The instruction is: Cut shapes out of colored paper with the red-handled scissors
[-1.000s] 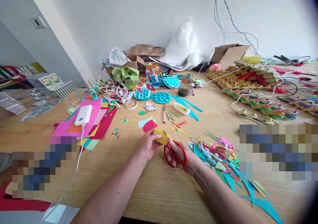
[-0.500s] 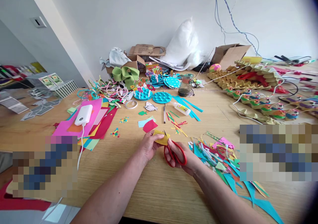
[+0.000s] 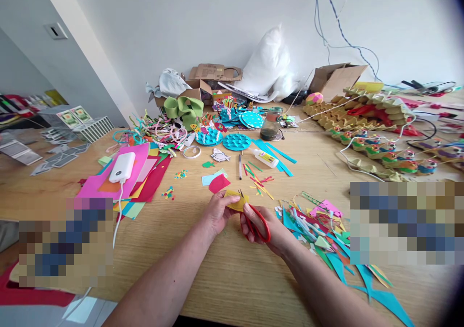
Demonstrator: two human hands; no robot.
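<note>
In the middle of the head view, my left hand (image 3: 219, 212) pinches a small yellow piece of paper (image 3: 232, 202) between thumb and fingers. My right hand (image 3: 260, 223) grips red-handled scissors (image 3: 264, 226), whose tips lie at the right part of the yellow paper. The two hands are close together just above the wooden table (image 3: 224, 278). Beyond my left hand lies a red piece of paper (image 3: 218, 184) over a light blue one. A pen (image 3: 239, 166) and a glue bottle (image 3: 266, 158) lie farther back.
Coloured paper scraps (image 3: 322, 230) spread on the right. Coloured sheets (image 3: 145, 172) with a white power bank (image 3: 122, 167) and its cable lie left. Farther back are blue discs (image 3: 236, 142), a glass jar (image 3: 271, 124) and egg cartons (image 3: 384, 148).
The scissor handles in my right hand have come closer together, and the blades have turned slightly at the yellow paper. My left hand has barely moved.
</note>
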